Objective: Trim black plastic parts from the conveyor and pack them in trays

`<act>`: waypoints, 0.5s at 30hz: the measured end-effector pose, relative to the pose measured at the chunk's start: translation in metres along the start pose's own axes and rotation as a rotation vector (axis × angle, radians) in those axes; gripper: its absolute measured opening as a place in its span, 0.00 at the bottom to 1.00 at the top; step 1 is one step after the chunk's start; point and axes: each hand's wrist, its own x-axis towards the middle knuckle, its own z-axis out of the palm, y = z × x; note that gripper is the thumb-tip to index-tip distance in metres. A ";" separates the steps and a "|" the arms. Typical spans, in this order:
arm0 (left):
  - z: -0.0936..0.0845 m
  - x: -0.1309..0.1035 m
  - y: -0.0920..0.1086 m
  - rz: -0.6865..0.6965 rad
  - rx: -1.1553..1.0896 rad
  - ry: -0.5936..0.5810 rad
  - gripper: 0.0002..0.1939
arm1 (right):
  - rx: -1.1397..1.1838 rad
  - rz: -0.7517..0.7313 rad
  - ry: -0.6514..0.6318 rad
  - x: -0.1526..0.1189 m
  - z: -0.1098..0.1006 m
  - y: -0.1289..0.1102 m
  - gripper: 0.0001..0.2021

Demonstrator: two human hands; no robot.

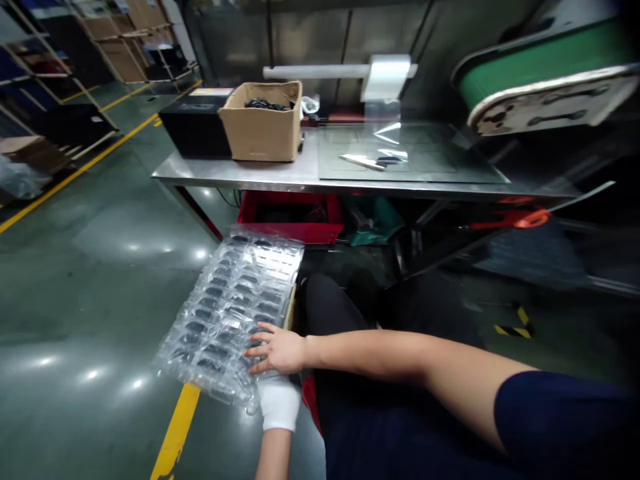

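- Resting on the near right corner of the clear plastic tray point(233, 310): right hand point(280, 350), bare, fingers spread apart.
- Left hand point(279, 402), white-gloved, at the same corner; fingers hidden, grip cannot be told.
- Tray position: tilted, beside the person's leg, off the table point(210, 175); support underneath unclear.
- Progress, as judged: visible rows appear filled with dark pieces; any closure of the plastic cannot be confirmed.
- Outstanding: tray not set down on the table, where the cardboard box point(263, 137) contains small dark parts.
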 end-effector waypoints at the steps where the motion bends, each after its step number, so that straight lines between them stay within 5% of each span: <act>1: -0.002 -0.001 0.001 -0.015 0.008 -0.004 0.26 | -0.105 -0.019 0.006 -0.001 0.000 -0.002 0.21; 5: -0.011 -0.005 0.002 -0.053 0.016 0.025 0.29 | -0.296 -0.047 -0.008 -0.001 -0.003 -0.008 0.24; 15: -0.028 0.010 0.006 -0.153 0.043 0.130 0.32 | 0.108 0.067 0.043 0.000 -0.007 0.007 0.21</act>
